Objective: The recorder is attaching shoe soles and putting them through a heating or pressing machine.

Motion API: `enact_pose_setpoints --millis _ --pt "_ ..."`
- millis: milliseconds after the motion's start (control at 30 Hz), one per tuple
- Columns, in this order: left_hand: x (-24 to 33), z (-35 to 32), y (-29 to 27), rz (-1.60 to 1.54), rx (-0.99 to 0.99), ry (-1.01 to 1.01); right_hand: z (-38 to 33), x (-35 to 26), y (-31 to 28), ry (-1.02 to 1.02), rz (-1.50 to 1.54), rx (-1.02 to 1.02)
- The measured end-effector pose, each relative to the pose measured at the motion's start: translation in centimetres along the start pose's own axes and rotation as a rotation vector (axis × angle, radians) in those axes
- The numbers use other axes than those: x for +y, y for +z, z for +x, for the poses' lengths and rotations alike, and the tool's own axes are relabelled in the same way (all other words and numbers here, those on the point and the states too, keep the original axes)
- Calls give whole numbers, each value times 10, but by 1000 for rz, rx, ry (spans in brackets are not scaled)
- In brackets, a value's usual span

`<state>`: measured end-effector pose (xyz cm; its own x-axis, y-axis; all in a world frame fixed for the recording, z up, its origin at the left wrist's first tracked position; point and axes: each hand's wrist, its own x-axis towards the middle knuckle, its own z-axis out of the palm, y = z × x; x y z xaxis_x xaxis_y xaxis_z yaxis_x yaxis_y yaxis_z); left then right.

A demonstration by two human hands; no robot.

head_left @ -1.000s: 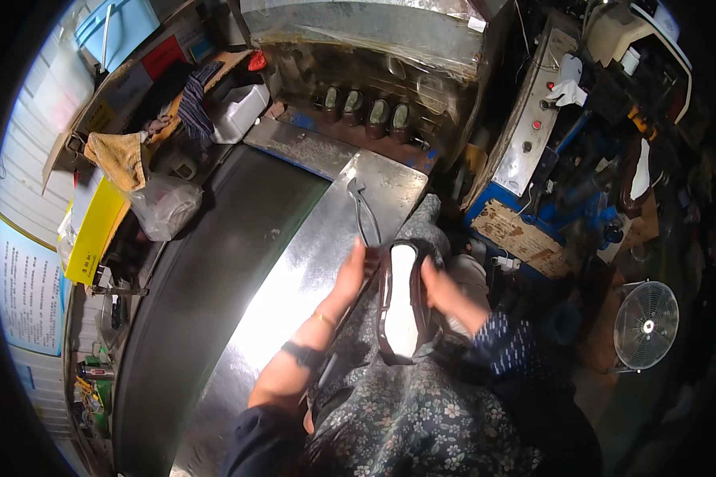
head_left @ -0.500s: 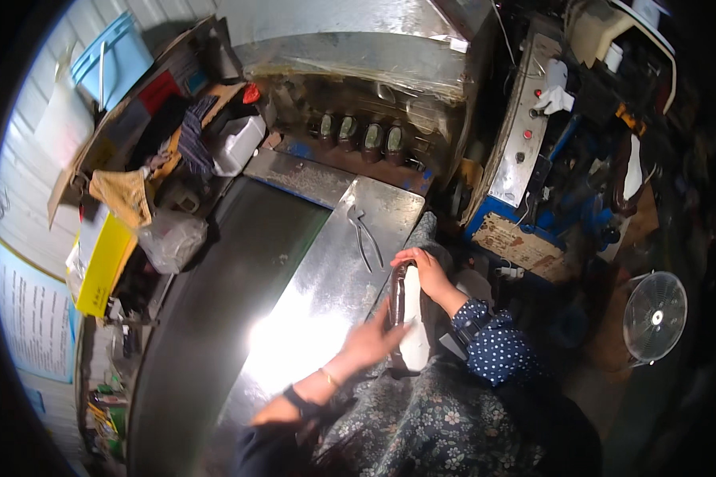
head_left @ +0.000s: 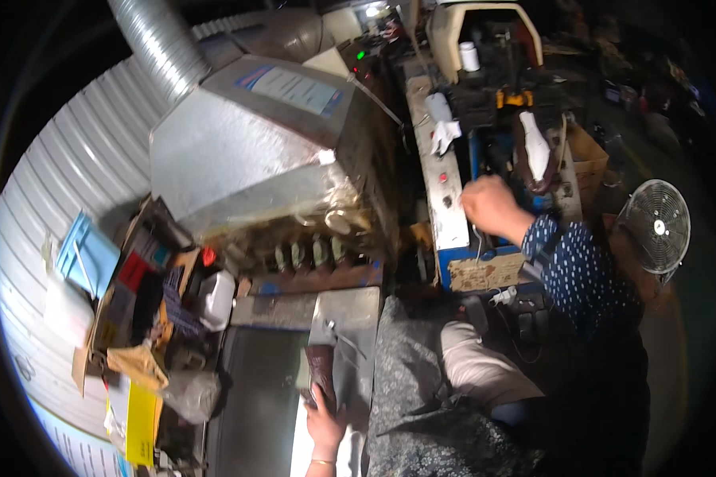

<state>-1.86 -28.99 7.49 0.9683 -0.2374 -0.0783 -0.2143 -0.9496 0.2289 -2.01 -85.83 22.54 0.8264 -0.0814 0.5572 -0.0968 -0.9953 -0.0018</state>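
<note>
My left hand (head_left: 324,425) grips a dark brown shoe (head_left: 321,372) by its lower end, over the metal worktop beside the dark belt. Just past the shoe, pliers (head_left: 348,340) lie on the metal surface. Off to the right, my right hand (head_left: 493,207) is in front of a control panel (head_left: 447,191) with red and dark buttons. Its fingers are curled in, and whatever they may hold is hidden. Beyond that hand, another brown shoe with a white sole (head_left: 538,151) rests sole-up on a machine.
A metal hood (head_left: 247,143) stands over an opening where several brown shoes (head_left: 320,254) sit in a row. Left of the belt are a white container (head_left: 216,302), a plastic bag (head_left: 192,396) and a yellow box (head_left: 141,425). A fan (head_left: 659,226) stands at the right.
The brown shoe has left my lap and is in my left hand over the worktop. My right hand has let go of it and moved to the panel. The view has swung up and right.
</note>
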Motion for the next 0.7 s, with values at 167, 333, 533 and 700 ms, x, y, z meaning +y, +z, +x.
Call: enact_pose_setpoints --millis 167,333,533,700 --pt "-30 -10 78 210 184 207 2 107 -39 1122 -2 -37" --pt "3 -22 61 -24 337 123 -16 100 -30 879 163 230" --pt "44 -41 63 -645 -111 -50 -85 113 1 356 15 453" --pt "125 -21 19 -958 -55 406 -123 -85 -11 192 619 292"
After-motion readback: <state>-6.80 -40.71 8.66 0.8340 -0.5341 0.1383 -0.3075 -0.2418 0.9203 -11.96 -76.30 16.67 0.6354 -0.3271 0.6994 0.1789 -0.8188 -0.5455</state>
